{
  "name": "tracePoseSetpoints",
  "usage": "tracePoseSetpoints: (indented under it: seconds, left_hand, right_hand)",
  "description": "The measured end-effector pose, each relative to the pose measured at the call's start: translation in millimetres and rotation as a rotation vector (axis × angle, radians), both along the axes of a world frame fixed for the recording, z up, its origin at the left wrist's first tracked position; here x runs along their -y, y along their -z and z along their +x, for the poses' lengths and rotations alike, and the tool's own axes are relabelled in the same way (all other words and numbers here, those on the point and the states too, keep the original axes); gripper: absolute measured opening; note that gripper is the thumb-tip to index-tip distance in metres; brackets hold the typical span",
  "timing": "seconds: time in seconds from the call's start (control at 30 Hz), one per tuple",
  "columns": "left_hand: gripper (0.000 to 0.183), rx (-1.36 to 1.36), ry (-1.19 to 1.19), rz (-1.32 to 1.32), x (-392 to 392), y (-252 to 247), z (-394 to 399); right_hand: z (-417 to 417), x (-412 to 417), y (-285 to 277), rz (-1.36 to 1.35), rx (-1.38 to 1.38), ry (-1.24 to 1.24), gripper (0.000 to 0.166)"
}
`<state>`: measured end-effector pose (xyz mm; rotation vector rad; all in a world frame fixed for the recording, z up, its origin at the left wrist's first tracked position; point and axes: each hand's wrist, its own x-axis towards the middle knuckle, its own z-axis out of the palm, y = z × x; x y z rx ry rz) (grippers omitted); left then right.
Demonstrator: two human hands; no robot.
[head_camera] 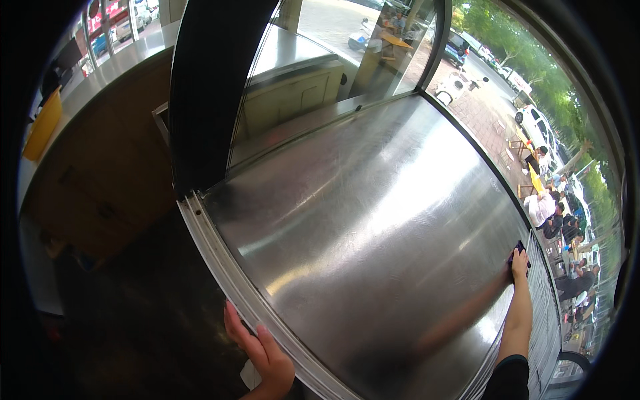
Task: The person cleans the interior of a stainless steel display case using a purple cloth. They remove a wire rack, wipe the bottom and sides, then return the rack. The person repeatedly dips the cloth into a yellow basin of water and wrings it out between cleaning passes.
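A wide stainless steel counter surface (pixel 350 235) with streaky reflections lies before me, behind glass. At its far right edge, my right hand (pixel 520 262) is closed over a dark cloth (pixel 520 246) and presses it on the metal. My left hand (pixel 262 350) grips the near metal track rail (pixel 240 300), thumb on top and fingers on the outer side. A piece of white material (pixel 250 375) shows beside the left wrist; what it is attached to is hidden.
Curved glass panels with a dark frame (pixel 480 145) border the far side. Dark vertical panel (pixel 215 90) stands at left; a yellow container (pixel 44 125) sits on a side counter (pixel 115 60). Outside, several people sit at tables near parked cars.
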<state>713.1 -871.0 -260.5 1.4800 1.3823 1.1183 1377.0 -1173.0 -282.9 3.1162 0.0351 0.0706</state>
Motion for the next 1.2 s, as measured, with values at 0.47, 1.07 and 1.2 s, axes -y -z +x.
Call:
tracePoseSetpoints:
  seconds: [0.47,1.07,1.2]
  left_hand:
    - [0.058,0.121,-0.046,-0.164,1.4,-23.2,4.0]
    - [0.048,-0.158,-0.100,0.031,1.3,-4.1,-5.0]
    - [0.047,-0.077,-0.068,0.011,-0.3,-7.0,3.8]
  right_hand:
    - [161.6,-147.0,21.3,0.375,0.024,-0.464,0.060]
    - [-190.7,-571.5,-12.4,0.243,0.041,-1.122,0.060]
    - [-275.6,-559.6,-7.7,0.266,0.041,-1.189,0.059]
